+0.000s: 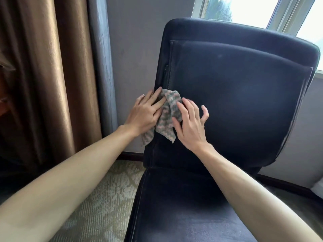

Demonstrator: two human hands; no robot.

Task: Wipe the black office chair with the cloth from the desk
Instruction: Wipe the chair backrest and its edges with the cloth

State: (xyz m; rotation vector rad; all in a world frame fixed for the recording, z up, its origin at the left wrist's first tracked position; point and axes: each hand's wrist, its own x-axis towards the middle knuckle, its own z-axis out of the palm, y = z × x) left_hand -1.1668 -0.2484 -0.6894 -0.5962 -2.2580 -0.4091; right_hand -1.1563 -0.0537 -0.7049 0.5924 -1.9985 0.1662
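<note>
Occlusion: the cloth (167, 116), patterned in grey and pale pink, is partly covered by both hands; its lower corners hang free below them. It lies bunched against the left edge of the backrest (236, 105) of the black office chair (174, 206). The front of the seat is cut off by the lower frame edge, and the chair's base is out of view.

Left hand (146, 112): fingers nearly straight and spread, lying flat over the cloth's left side and the backrest edge. Right hand (191, 123): fingers spread and slightly bent, thumb and forefinger resting on the cloth's right side, little finger lifted. I cannot tell whether the thumb pinches the fabric. Neither hand wraps around the cloth. Both forearms are bare.

Surroundings: a brown curtain (35, 75) hangs at left, with a grey curtain (101, 67) just beside it, against a grey wall (132, 49). A window (244, 9) sits behind the chair's top right, cut off by the frame. A pale object at the right edge (318, 188) is too cropped to identify.

Floor: patterned beige carpet (104, 198), with a dark skirting board (130, 155) along the wall.
</note>
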